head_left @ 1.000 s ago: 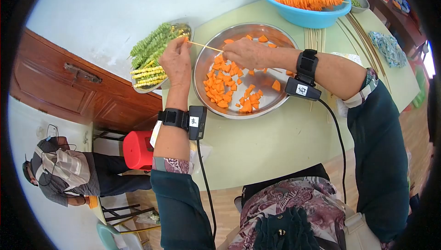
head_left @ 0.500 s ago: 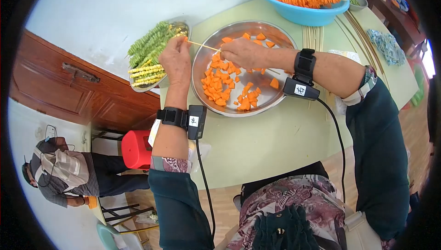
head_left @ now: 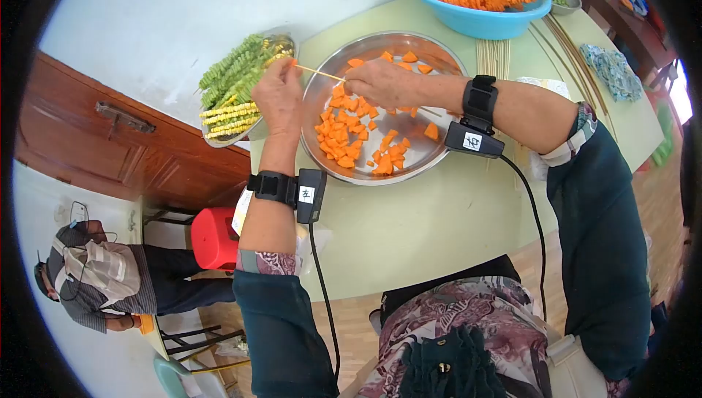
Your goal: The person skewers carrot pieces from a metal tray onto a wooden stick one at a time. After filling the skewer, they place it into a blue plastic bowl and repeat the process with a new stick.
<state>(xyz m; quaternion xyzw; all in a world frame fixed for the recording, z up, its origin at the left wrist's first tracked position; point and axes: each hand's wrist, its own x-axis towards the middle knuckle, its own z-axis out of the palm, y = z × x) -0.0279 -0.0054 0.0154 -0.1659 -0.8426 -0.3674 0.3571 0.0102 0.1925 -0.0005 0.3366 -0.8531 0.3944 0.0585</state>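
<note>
A thin wooden skewer (head_left: 319, 73) runs between my two hands above the metal basin (head_left: 365, 180). My right hand (head_left: 384, 84) is closed round the skewer over the basin. At the skewer's left end, my left hand (head_left: 278, 95) pinches a small orange piece, mostly hidden by the fingers. Cut orange pieces (head_left: 338, 138) lie in the basin, many at its left side. Beside my left hand stands a tray (head_left: 208, 135) with green skewered pieces (head_left: 238, 69) and yellow ones (head_left: 230, 116).
A blue basin (head_left: 468, 24) with orange skewers stands at the back right. Bare sticks (head_left: 493, 58) and a patterned cloth (head_left: 613, 73) lie on the table (head_left: 409, 237). A red stool (head_left: 213, 239) and a person (head_left: 110, 274) are at the left.
The whole view has shifted slightly, with the table's things a little further left. Both hands keep nearly the same pose on the skewer.
</note>
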